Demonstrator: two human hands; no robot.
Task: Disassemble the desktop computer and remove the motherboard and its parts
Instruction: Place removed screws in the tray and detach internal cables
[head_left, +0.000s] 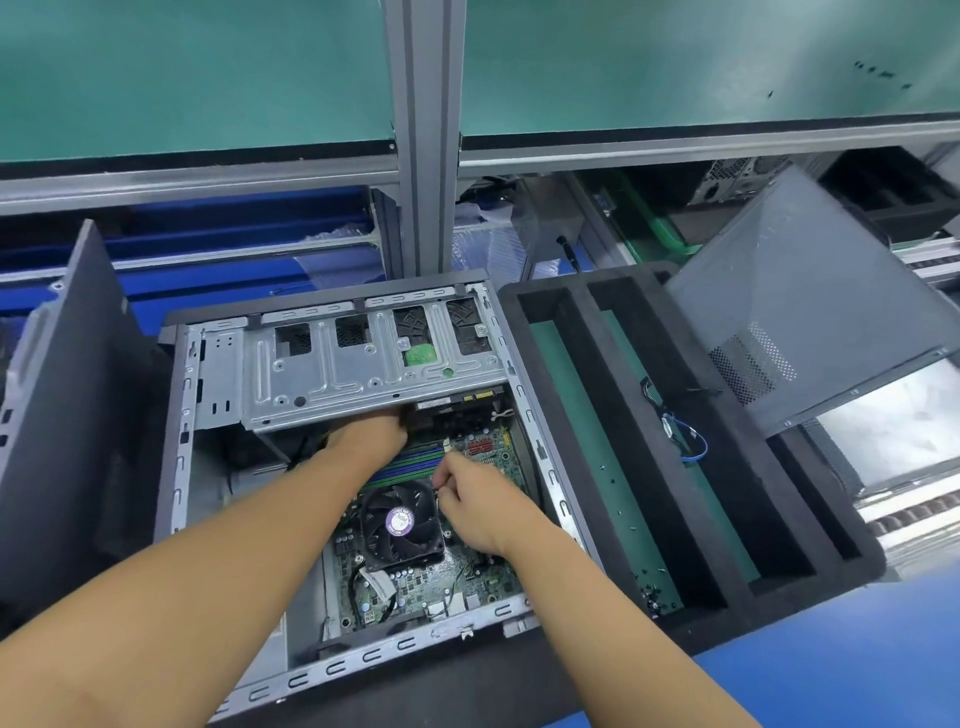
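While the left hand (378, 435) reaches, fingers unseen, under the drive cage (363, 374), the right hand (470, 501) seemingly pinches a small part (440, 487).

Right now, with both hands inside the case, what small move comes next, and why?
Probably lift the right hand to free the small part it pinches beside the cooler fan. The motherboard is still seated in the case, and the left hand reaches under the drive cage, its grip hidden.

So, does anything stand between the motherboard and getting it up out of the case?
Yes. The metal drive cage spans the case above the far end of the motherboard, and the left hand reaches under it. The fan sits on the board, with the right hand beside it.
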